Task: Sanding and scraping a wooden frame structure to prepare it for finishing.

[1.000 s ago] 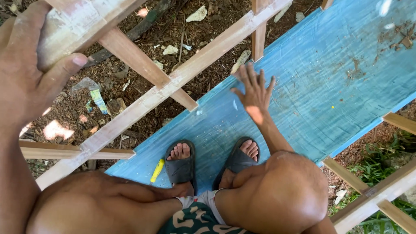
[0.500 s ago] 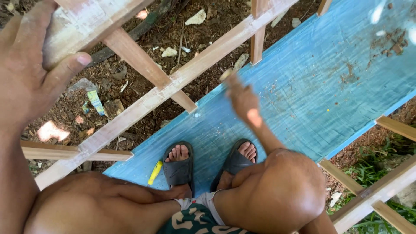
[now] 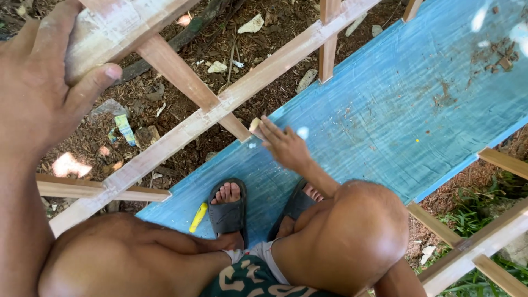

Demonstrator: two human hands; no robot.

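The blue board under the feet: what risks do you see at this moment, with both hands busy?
1. The blue board carries dirt crumbs, and the sandals could slip on it.
2. The yellow tool lies loose by the left foot; stepping on it could cause a stumble.
3. The left hand alone grips a wooden bar while the right hand reaches low, so balance may suffer.

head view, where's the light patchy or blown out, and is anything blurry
Head view: dappled sun leaves blown-out spots on the blue sheet at upper right and a bright patch on the dirt ground; the left hand on the wooden rail sits close and slightly soft; the right hand is sharp.
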